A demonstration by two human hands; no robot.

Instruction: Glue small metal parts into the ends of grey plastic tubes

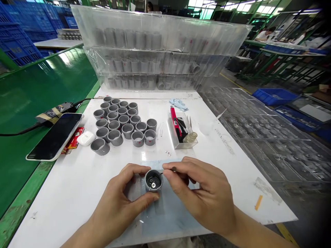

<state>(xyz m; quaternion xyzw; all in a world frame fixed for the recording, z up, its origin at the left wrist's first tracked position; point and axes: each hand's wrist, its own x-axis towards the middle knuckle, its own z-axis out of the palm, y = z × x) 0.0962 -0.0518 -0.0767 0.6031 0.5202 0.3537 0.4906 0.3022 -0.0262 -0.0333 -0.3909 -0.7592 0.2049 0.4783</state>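
My left hand [121, 203] grips a small grey cylinder cup [153, 180] between thumb and fingers, its open end facing up with a small metal part inside. My right hand [204, 193] is pinched on a thin tool [170, 169] whose tip points into the cup's rim. Both hands hover over a pale blue mat [168, 213] on the white table [77, 186]. Several matching grey cups [121, 124] stand in rows behind, well apart from both hands.
A clear box [181, 132] with a red pen and small items stands right of the cups. A phone [55, 136], white earbud case [86, 138] and red packet lie at left. Stacked clear trays [160, 48] of grey cups stand at the back; more trays [258, 131] lie at right.
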